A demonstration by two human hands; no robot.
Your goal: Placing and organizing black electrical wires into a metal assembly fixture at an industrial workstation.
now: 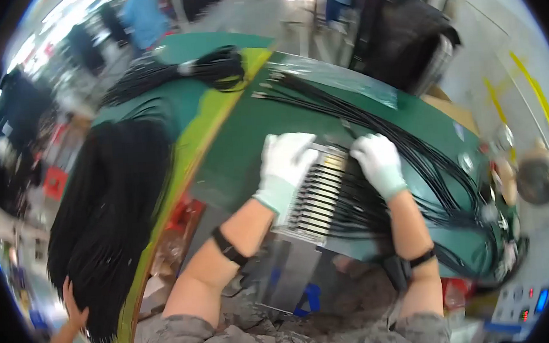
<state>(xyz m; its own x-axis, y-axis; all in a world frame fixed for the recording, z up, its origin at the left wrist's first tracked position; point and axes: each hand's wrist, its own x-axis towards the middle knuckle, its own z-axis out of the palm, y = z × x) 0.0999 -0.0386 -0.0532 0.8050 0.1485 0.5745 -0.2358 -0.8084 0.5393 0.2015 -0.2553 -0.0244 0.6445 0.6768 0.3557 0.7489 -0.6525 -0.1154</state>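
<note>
A slotted metal rack (317,200) with a row of pale bars stands tilted before me, with black cables running off its right side. At its far left corner is my left hand (283,164) in a white glove, fingers and thumb bent together. What lies between those fingertips is too blurred to make out. Across the rack, my gloved right hand (379,159) is closed, its fingertips pinching what appears to be a black cable by the rack's far right corner. Loose black cables (365,213) pass beneath my right wrist.
A long bundle of black cables (411,141) curves across the green table (234,136). On the left table lie a coiled cable bundle (211,68) and a thick cable heap (113,206). Another person's hand (74,309) touches that heap. A black chair (404,38) stands beyond.
</note>
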